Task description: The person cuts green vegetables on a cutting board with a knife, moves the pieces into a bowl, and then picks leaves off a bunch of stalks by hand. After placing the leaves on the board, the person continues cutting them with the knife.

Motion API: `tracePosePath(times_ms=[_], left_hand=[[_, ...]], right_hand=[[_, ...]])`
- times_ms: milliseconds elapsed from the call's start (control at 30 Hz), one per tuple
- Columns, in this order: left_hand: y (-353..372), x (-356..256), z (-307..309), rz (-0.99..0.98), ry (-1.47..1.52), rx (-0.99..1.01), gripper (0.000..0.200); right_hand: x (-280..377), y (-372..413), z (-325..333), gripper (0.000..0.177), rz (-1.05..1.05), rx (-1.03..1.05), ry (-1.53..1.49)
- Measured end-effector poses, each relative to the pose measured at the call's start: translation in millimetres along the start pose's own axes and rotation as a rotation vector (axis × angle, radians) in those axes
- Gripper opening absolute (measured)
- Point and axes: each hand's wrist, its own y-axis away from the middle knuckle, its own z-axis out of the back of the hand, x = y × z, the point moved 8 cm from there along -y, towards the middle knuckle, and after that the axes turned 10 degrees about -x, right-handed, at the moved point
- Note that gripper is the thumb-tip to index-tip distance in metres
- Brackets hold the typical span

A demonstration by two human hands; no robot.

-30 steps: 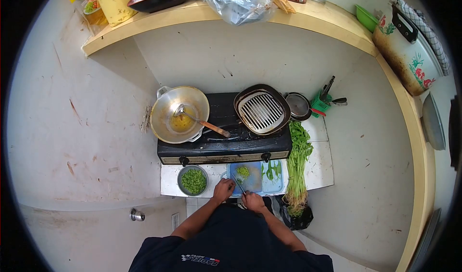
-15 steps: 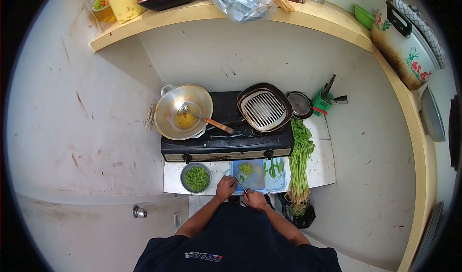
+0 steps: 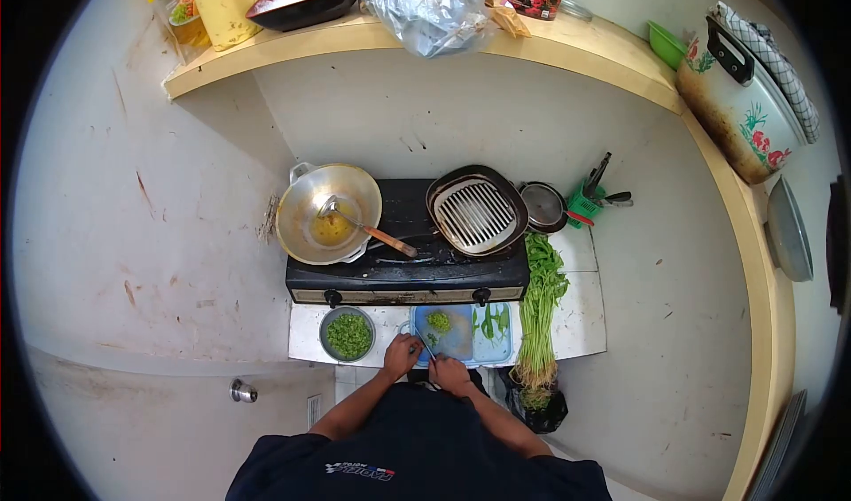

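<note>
Slanting over the blue board (image 3: 456,346), the knife (image 3: 426,346) is grasped by the right hand (image 3: 450,373); likely light and stiff, it is best held by its handle. At the board's left edge the left hand (image 3: 402,354) curls, its hold unclear. Left of the board sits a bowl (image 3: 324,340) of chopped greens (image 3: 348,334).

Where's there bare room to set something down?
White counter right of the leafy bunch; a narrow gap between bowl and blue board; stove strip between wok and grill pan. Crowded: the board's left part, with chopped greens, knife, left hand and right hand close by.
</note>
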Motion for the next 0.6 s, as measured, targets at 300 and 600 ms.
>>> tracePosePath(times_ms=[300,600], left_hand=[[-0.1,2.9,-3.7,0.036,0.005,0.017,0.009],[-2.5,4.2,-4.2,0.018,-0.033,0.032,0.008]], right_hand=[[-15.3,6.8,2.0,0.049,0.023,0.036,-0.018],[-12.3,8.4,-3.0,0.047,0.059,0.088,0.027]])
